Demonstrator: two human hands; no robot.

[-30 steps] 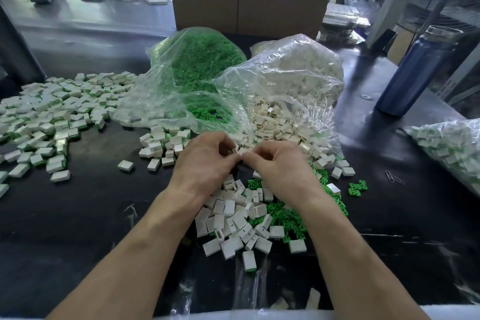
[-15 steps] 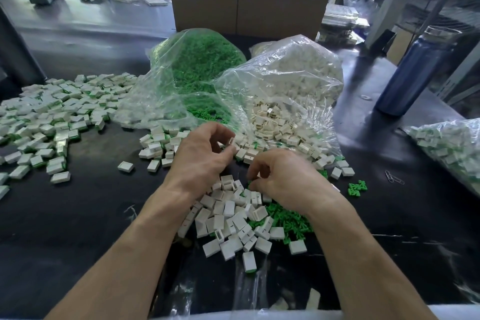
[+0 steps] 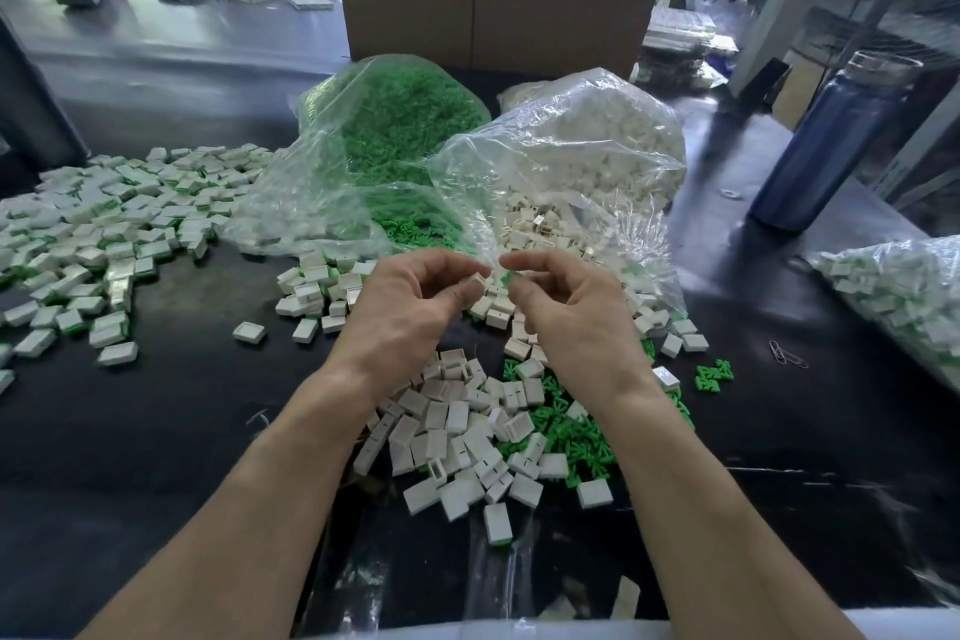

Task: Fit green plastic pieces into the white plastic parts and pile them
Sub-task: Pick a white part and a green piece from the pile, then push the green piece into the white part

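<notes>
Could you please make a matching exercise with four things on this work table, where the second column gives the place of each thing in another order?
Things:
1. left hand
2. right hand
3. blue bottle
4. paper clips

Places:
A. lying on the dark table, right of the loose parts
B. pinching a green piece
C. standing upright at the far right
D. pinching a white part

Pairs: 1-D, 2-B, 3-C, 4-A
</notes>
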